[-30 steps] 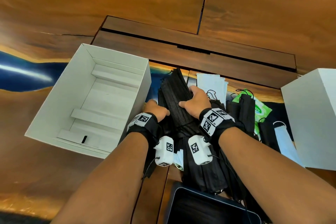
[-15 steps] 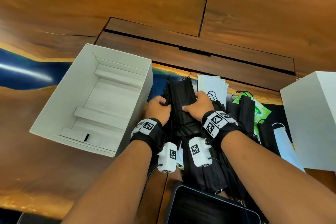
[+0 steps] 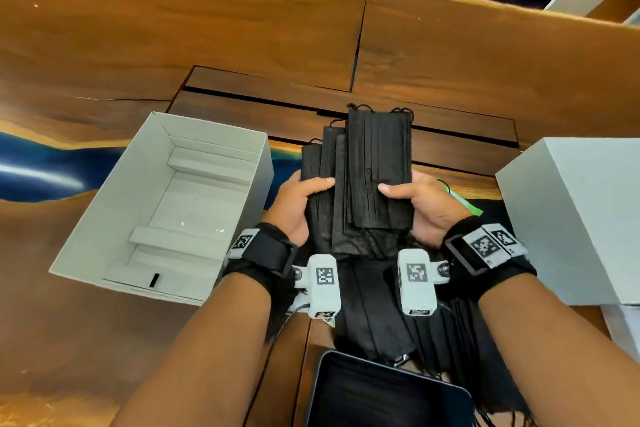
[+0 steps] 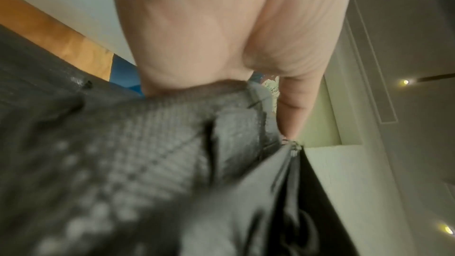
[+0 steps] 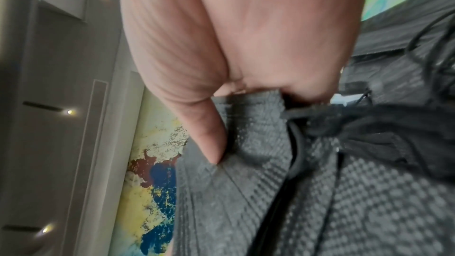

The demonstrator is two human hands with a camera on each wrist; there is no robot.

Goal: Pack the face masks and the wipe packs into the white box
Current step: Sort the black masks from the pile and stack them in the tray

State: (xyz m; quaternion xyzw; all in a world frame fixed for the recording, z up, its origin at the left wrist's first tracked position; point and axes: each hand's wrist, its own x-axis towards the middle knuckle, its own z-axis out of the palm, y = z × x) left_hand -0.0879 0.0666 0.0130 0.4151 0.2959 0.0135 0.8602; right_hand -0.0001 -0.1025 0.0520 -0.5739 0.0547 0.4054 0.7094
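A stack of black face masks (image 3: 367,177) is lifted above the table between both hands. My left hand (image 3: 301,198) grips its left edge, thumb on top. My right hand (image 3: 420,201) grips its right edge the same way. Close up, the left wrist view shows the black masks (image 4: 147,153) under my left thumb. In the right wrist view the right thumb presses on the black masks (image 5: 246,172). The open white box (image 3: 114,191) sits to the left, with only its white cardboard insert inside. More black masks (image 3: 377,322) lie on the table beneath my wrists. A green wipe pack (image 3: 465,203) peeks out behind my right hand.
A closed white box (image 3: 581,218) stands at the right, close to my right wrist. A dark tablet (image 3: 388,392) lies at the near edge. The wooden table (image 3: 242,28) stretches beyond, with a recessed panel (image 3: 277,104) behind the masks.
Both hands gathered the black masks from the pile, turned palms inward and lifted the stack. The head view tilted up, so the white masks and most of the wipe pack are now hidden.
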